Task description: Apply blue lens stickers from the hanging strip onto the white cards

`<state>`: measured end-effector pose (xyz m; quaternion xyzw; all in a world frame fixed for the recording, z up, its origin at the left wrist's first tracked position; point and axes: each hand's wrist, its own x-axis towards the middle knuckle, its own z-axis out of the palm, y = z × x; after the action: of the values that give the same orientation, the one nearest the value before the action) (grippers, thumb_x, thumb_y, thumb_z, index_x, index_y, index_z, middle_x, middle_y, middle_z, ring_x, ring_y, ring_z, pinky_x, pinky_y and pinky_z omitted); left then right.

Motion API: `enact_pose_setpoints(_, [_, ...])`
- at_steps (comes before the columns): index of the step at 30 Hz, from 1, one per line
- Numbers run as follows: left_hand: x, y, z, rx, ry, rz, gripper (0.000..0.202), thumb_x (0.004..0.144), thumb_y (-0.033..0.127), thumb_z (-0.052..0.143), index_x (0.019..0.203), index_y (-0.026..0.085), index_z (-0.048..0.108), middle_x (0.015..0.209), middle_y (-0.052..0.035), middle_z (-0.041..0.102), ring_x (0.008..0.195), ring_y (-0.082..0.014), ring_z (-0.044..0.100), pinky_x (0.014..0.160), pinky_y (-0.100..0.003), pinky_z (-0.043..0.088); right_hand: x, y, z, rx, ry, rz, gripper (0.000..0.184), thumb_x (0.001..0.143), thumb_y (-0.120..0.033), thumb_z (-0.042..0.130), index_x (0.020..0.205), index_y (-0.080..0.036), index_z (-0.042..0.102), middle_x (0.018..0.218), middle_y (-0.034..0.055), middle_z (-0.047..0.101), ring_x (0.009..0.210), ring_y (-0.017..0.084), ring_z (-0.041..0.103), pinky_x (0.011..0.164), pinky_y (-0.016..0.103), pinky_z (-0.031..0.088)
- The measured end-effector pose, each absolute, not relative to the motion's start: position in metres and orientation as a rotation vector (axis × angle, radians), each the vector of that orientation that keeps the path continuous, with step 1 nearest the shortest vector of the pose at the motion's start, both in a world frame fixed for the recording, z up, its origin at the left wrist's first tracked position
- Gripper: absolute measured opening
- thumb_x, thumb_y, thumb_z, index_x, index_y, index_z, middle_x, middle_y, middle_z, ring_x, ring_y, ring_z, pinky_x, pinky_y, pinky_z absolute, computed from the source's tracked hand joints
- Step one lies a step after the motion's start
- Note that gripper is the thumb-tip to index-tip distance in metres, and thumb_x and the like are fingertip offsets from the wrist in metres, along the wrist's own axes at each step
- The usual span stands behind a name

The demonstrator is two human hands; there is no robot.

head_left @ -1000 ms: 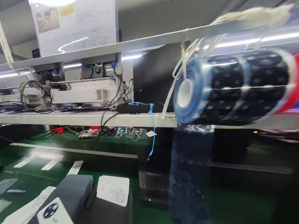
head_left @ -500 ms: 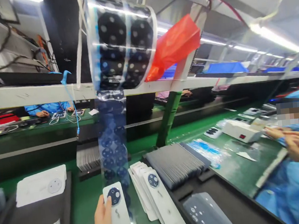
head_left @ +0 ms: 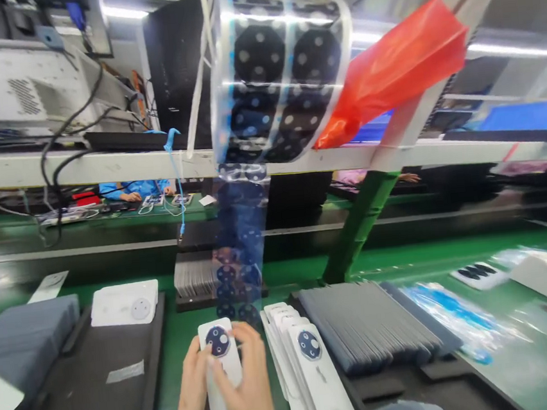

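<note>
A white phone back cover (head_left: pixel 219 409) with a dark round camera patch (head_left: pixel 218 342) stands tilted towards me at the lower middle. My left hand (head_left: pixel 192 382) grips its left edge, the thumb resting near the patch. From the right side, my right hand (head_left: pixel 250 380) closes on the same cover, fingers at its top right corner and thumb on its face. Just right of my hands lies a fanned stack of similar white covers (head_left: pixel 323 380). A clear strip (head_left: pixel 237 234) with dark round stickers hangs behind the cover from a big roll (head_left: pixel 280 75).
Right of the stack, a black tray (head_left: pixel 459 374) carries a dense row of grey sleeves (head_left: pixel 367 325). Another black tray (head_left: pixel 93 390) at left bears white covers (head_left: pixel 124 303). A white rail (head_left: pixel 153 162) crosses above the green bench, with a red bag (head_left: pixel 396 71) beside the roll.
The view has swung to the right. My right hand has come in and joined the left on the white cover. The co-worker at the right has left the picture.
</note>
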<state>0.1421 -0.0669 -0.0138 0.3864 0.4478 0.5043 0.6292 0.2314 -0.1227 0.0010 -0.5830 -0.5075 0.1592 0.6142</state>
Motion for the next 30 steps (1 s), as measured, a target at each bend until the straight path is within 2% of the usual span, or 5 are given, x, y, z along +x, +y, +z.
enact_pose_setpoints(3, [0.142,-0.073,-0.010,0.965,1.001,1.118,0.038,0.067,0.033,0.072,0.100,0.015,0.068,0.096,-0.0077,0.074,0.089,-0.0262,0.067,0.079,-0.030,0.052,0.257,-0.115,-0.001,-1.367,-1.027,0.622,0.065,0.075,-0.035,0.071,0.130,-0.023,0.040,0.133,0.0139,0.047,0.116,0.029,0.052,0.097,0.044,0.044])
enact_pose_setpoints(6, [0.143,-0.080,-0.009,1.028,0.893,1.009,0.037,0.078,0.033,0.066,0.111,0.016,0.061,0.102,-0.0086,0.073,0.091,-0.0245,0.067,0.077,-0.029,0.051,0.266,-0.105,-0.014,-1.187,-0.936,1.015,0.076,0.074,-0.034,0.072,0.136,-0.025,0.029,0.118,0.0096,0.059,0.100,0.025,0.062,0.090,0.039,0.049])
enact_pose_setpoints(12, [0.146,-0.084,-0.013,1.057,0.726,0.856,0.039,0.084,0.038,0.062,0.114,0.016,0.049,0.082,-0.0062,0.073,0.064,-0.0186,0.068,0.059,-0.025,0.050,0.271,-0.104,-0.022,-1.125,-0.993,1.144,0.051,0.074,-0.042,0.072,0.118,-0.021,0.055,0.110,0.0082,0.065,0.101,0.028,0.061,0.092,0.040,0.045])
enact_pose_setpoints(21, [0.146,-0.084,-0.011,0.971,0.707,0.825,0.045,0.079,0.041,0.070,0.110,0.020,0.045,0.062,0.0012,0.067,0.050,-0.0144,0.063,0.049,-0.021,0.047,0.278,-0.111,-0.021,-1.090,-0.672,1.342,0.057,0.071,-0.059,0.072,0.115,-0.023,0.063,0.121,0.0070,0.063,0.118,0.029,0.053,0.100,0.039,0.040])
enact_pose_setpoints(30, [0.150,-0.093,-0.010,1.051,0.722,0.755,0.049,0.078,0.049,0.068,0.111,0.022,0.045,0.066,0.0011,0.067,0.056,-0.0149,0.063,0.054,-0.022,0.047,0.278,-0.105,-0.017,-1.099,-0.802,1.186,0.030,0.075,-0.045,0.073,0.076,-0.019,0.058,0.071,-0.0015,0.058,0.070,0.016,0.055,0.066,0.025,0.045])
